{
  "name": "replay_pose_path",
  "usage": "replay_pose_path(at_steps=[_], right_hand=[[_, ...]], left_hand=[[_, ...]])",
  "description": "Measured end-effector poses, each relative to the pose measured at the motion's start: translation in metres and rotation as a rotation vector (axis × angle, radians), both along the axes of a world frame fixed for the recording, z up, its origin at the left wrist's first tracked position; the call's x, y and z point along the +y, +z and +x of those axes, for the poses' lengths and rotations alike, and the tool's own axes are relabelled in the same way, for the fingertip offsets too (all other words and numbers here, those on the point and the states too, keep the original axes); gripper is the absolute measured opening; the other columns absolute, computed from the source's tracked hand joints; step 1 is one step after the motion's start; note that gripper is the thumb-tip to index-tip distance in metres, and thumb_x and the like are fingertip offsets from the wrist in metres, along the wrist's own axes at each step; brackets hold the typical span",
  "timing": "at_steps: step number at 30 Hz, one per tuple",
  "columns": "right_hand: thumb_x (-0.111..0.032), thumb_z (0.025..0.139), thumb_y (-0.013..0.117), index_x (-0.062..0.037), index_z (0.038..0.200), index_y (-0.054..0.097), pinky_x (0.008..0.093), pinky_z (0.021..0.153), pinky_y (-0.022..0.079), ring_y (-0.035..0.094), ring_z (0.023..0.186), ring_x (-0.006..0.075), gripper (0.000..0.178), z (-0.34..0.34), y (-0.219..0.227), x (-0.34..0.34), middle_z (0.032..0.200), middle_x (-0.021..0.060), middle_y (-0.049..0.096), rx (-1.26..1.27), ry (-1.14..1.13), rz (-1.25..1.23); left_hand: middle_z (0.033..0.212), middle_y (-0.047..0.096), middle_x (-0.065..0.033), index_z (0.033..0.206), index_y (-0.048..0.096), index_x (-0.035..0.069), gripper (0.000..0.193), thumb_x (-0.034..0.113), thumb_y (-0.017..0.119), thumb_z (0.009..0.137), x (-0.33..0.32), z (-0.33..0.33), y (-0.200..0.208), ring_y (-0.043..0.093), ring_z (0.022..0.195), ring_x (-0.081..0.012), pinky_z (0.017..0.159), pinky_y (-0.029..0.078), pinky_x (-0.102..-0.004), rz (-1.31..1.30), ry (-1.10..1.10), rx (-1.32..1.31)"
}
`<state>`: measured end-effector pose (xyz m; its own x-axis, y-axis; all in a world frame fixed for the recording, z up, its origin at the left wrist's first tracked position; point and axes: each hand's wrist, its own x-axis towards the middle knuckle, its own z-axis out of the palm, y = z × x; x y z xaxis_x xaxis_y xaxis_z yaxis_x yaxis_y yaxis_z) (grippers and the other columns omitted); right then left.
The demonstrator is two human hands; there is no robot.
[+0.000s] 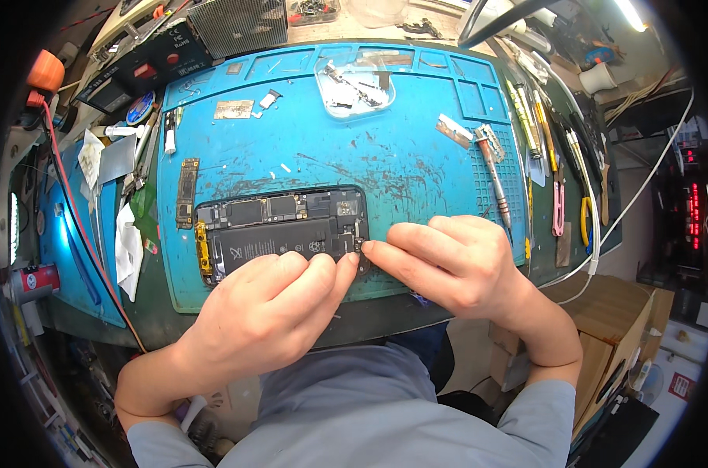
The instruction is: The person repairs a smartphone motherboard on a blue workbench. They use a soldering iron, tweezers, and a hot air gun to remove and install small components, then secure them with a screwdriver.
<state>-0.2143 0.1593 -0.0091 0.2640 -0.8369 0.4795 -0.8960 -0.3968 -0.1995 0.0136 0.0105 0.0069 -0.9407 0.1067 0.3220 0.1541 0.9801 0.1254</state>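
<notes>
An opened smartphone (359, 204) lies flat on the blue work mat, its black battery (280, 240) and circuit boards exposed. Yellow tape (203, 248) covers a part at its left end. My left hand (276, 308) is closed over the near edge, its index fingertip touching a small part (357, 245) at the phone's right end. From the right, my right hand (455, 261) is closed too, thumb and index fingertip pinched at that same part. Whatever tiny piece sits between the fingertips is too small to name. A narrow circuit board (187, 193) lies just left of the phone.
A clear plastic tray (355, 87) of small parts stands at the mat's far side. On the right lies a screwdriver (494, 175), with tweezers and pink-handled tools (558, 209) beyond. A red cable (65, 210) and white paper (127, 253) are at left.
</notes>
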Motion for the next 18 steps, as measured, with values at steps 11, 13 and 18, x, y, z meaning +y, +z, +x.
replay_pose_path(at_steps=[11, 13, 18], right_hand=[[-0.014, 0.070, 0.073, -0.0065, 0.113, 0.079, 0.0260, 0.048, 0.044, 0.055, 0.057, 0.0104, 0.043, -0.012, 0.007, -0.001, 0.098, 0.0020, 0.069, -0.006, -0.064, -0.299], [-0.015, 0.071, 0.073, -0.0067, 0.112, 0.079, 0.0262, 0.049, 0.046, 0.057, 0.058, 0.0106, 0.042, -0.012, 0.019, -0.002, 0.099, 0.0020, 0.068, -0.005, 0.031, -0.126], [-0.016, 0.074, 0.075, -0.0094, 0.109, 0.077, 0.0262, 0.051, 0.049, 0.058, 0.066, 0.0104, 0.036, -0.006, 0.000, -0.001, 0.105, 0.0008, 0.069, 0.016, 0.067, 0.019]], left_hand=[[0.101, 0.057, -0.0057, 0.120, 0.074, -0.008, 0.045, 0.006, 0.074, 0.077, -0.001, -0.002, 0.003, 0.055, 0.076, -0.0144, 0.065, 0.052, -0.0288, 0.045, 0.003, -0.008], [0.101, 0.057, -0.0057, 0.121, 0.074, -0.008, 0.045, 0.006, 0.074, 0.077, -0.001, -0.001, 0.004, 0.056, 0.076, -0.0143, 0.065, 0.052, -0.0286, 0.032, 0.007, -0.018], [0.101, 0.059, -0.0059, 0.119, 0.075, -0.007, 0.045, 0.005, 0.075, 0.076, -0.003, -0.001, 0.001, 0.057, 0.074, -0.0138, 0.063, 0.051, -0.0285, 0.047, -0.007, 0.018]])
